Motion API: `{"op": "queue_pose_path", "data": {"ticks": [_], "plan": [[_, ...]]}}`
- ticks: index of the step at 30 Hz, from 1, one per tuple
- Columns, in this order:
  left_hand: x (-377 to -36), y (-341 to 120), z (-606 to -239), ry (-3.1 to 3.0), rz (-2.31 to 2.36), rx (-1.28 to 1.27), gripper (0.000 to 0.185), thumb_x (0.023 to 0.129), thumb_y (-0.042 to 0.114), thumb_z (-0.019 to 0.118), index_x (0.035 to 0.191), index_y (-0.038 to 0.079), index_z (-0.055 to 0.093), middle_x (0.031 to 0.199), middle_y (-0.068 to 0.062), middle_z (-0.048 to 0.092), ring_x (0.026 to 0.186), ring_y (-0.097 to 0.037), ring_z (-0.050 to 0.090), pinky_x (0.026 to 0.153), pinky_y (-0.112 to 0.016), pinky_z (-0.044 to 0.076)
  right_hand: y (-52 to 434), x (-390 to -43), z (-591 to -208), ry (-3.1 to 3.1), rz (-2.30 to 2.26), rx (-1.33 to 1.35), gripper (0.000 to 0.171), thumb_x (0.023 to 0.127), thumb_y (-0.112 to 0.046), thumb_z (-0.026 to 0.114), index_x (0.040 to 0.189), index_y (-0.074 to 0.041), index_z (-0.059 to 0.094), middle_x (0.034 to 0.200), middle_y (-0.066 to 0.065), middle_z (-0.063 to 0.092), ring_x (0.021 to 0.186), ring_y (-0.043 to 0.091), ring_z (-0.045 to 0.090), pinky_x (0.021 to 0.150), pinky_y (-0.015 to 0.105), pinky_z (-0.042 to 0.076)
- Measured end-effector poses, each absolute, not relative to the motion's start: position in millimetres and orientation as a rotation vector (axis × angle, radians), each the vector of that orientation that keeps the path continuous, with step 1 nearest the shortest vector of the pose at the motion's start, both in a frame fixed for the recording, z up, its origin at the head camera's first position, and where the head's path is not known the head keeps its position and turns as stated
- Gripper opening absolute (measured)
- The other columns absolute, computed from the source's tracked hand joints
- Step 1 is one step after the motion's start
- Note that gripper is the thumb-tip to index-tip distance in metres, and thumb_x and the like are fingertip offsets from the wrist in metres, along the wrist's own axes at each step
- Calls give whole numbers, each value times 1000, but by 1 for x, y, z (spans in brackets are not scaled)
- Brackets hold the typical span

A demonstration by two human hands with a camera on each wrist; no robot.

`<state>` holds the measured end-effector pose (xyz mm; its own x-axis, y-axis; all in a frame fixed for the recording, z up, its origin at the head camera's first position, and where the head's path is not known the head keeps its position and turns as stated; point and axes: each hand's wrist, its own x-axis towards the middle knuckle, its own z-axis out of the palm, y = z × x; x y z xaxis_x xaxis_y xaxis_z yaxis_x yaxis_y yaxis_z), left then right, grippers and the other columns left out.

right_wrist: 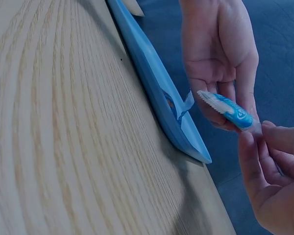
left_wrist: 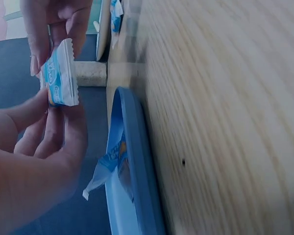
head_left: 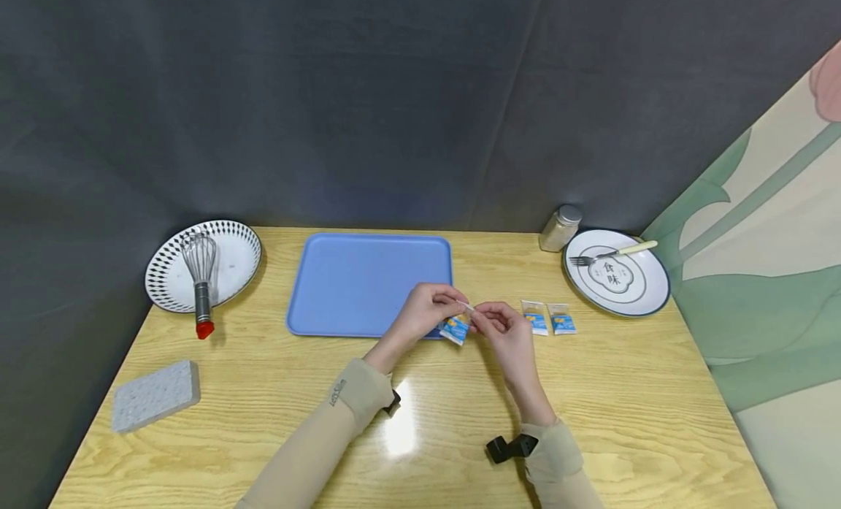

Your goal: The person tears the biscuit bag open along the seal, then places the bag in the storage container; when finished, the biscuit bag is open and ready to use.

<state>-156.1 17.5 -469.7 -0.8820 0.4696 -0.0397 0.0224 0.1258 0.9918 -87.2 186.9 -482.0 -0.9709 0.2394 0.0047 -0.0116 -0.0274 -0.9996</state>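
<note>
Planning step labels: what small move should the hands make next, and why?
Probably a short opposing pull to tear the packet at its upper end. The left hand and right hand pinch it there, fingertips close together, and its free serrated end looks whole. I can't tell whether a tear has begun.

Left grip (left_wrist: 45, 166) pinches a blue-and-white packet (left_wrist: 60, 78) between thumb and fingers; right grip (left_wrist: 59, 11) at its far end. Near left grip, blue tray (left_wrist: 142, 161) with a blue wrapper (left_wrist: 110, 159) in it. Beyond the gripped packet, pale jar-like object (left_wrist: 92, 73), partly hidden. Wood-grain tabletop (left_wrist: 230, 117) to the grip's right in view.
</note>
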Motion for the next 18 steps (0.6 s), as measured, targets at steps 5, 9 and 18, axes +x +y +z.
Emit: {"op": "queue_pose_path", "data": {"ticks": [5,9,18], "plan": [[-158,13,-467,2117,1701,573,16,103,9,73,114,-2,79,107,-11,75,86,-16,71,77,-30,57,186,-86,-481,-2073,2092,-216,10,99,12,69,105,19,69,92,22,74,76,14,75,78,35,64],[-160,9,-466,2135,1653,640,13,104,8,72,109,0,80,103,-11,73,81,-15,70,74,-29,57,183,-86,-482,-2077,2061,-215,11,98,12,70,105,20,69,92,25,74,75,13,74,77,32,64],[-163,8,-467,2166,1613,702,12,104,8,71,107,1,80,101,-8,74,86,-16,70,80,-31,58,179,-85,-482,-2071,2045,-242,11,95,11,76,104,16,73,94,24,75,76,13,76,77,35,64]]}}
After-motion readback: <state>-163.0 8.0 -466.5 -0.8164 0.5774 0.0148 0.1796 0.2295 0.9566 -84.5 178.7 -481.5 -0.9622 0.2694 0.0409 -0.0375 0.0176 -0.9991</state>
